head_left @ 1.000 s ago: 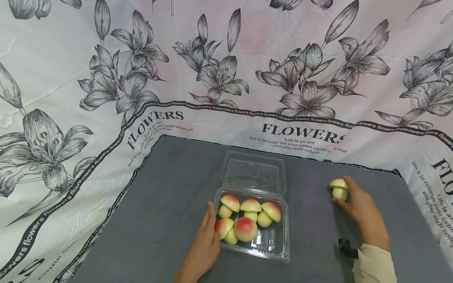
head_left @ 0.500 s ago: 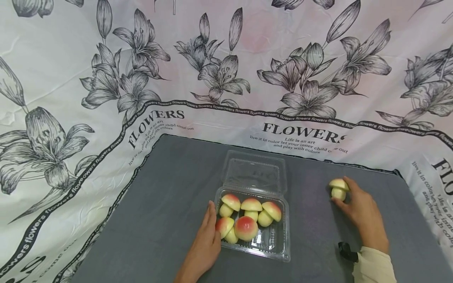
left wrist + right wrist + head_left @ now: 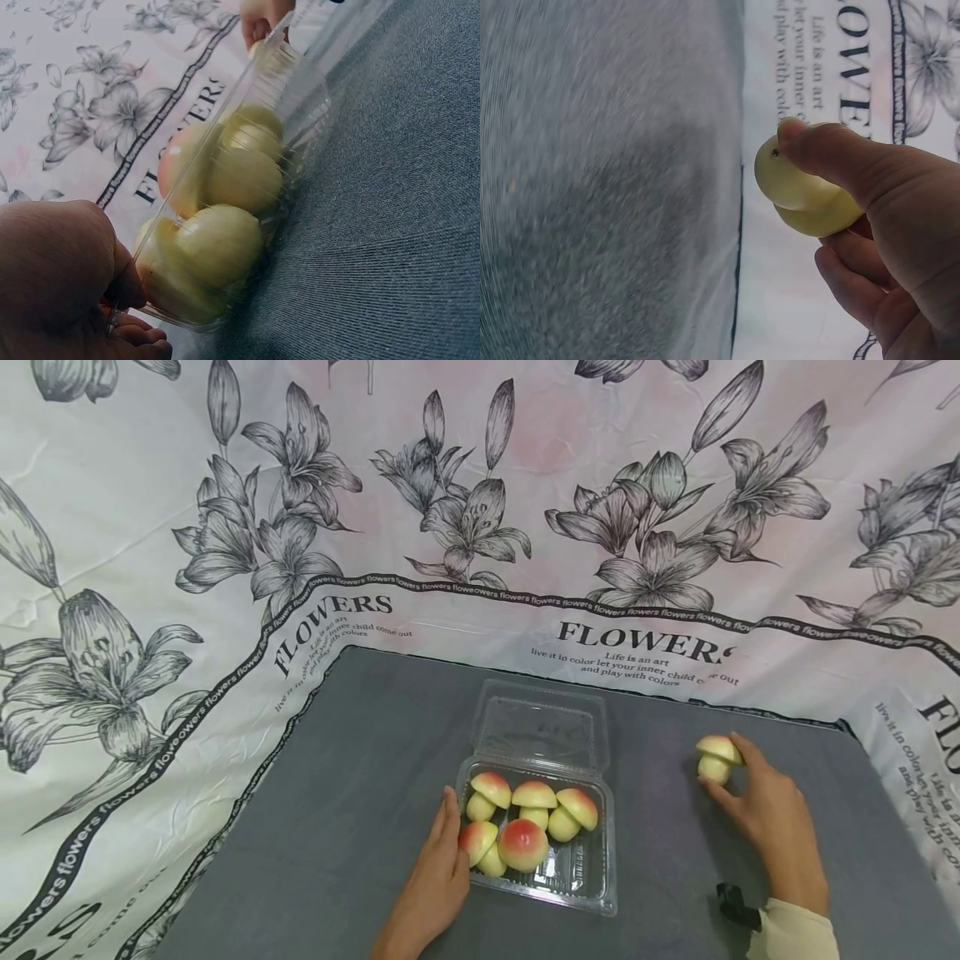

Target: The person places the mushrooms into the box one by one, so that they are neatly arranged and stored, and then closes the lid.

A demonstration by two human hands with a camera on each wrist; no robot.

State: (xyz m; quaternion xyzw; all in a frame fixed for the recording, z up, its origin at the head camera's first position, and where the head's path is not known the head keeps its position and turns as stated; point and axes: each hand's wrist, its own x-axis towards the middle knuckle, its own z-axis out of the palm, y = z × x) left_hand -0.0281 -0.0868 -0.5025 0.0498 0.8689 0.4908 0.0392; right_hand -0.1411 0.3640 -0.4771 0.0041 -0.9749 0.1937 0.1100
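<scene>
In the head view, my right hand (image 3: 776, 822) pinches a toy mushroom (image 3: 715, 770) with a yellow, red-tinged cap, right of the box. The right wrist view shows my thumb on the pale mushroom (image 3: 799, 184) and fingers on its far side. My left hand (image 3: 435, 881) holds the left edge of a clear plastic clamshell box (image 3: 609, 868). In the left wrist view the box's rim passes between my thumb and fingers (image 3: 139, 337). Several similar mushrooms (image 3: 523, 845) lie in the box, filling its back row and front left. The front right shows bare ribbed bottom.
The box's transparent lid (image 3: 540, 722) lies folded back behind it. A grey tabletop (image 3: 337, 793) spreads around. White flower-printed cloth (image 3: 465, 627) rises behind and along both sides. A black strap piece (image 3: 737, 907) sits at my right wrist.
The mushroom in my right hand has tilted slightly, its stem swinging a little left. My left hand and the box stay put.
</scene>
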